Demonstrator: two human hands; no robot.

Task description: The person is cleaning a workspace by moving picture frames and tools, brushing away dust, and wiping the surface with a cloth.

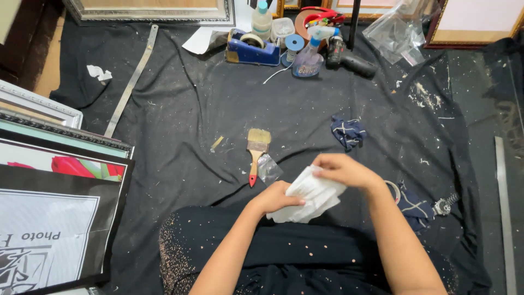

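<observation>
We have both hands closed on a crumpled white cloth [308, 196], held low over our lap above the black dust-speckled sheet [218, 109] that covers the floor; the left hand [275, 198] grips its near lower edge with the fingers curled under, and the right hand [343, 169] pinches the upper fold from above, so the cloth lies directly between the two, touching both. We judge that the step in hand is gathering or refolding the cloth into a usable pad; the next move seems to call for a firmer bunching with one hand so that the other comes free, though we cannot tell which.

Just beyond the left hand lies a flat paintbrush with a red wooden handle and pale bristles [256, 153], beside a small clear plastic bag [269, 168]; a crumpled dark blue rag [347, 133] lies a little beyond the right hand, and a metal wristwatch [445, 205] rests to the right of that arm. Well apart, at the far edge of the sheet, stand a blue tape dispenser [252, 50], a clear spray bottle [309, 60] and a black power drill [346, 57]; a long steel ruler [131, 82] lies to the left, and stacked picture frames [49, 136] crowd the left edge.
</observation>
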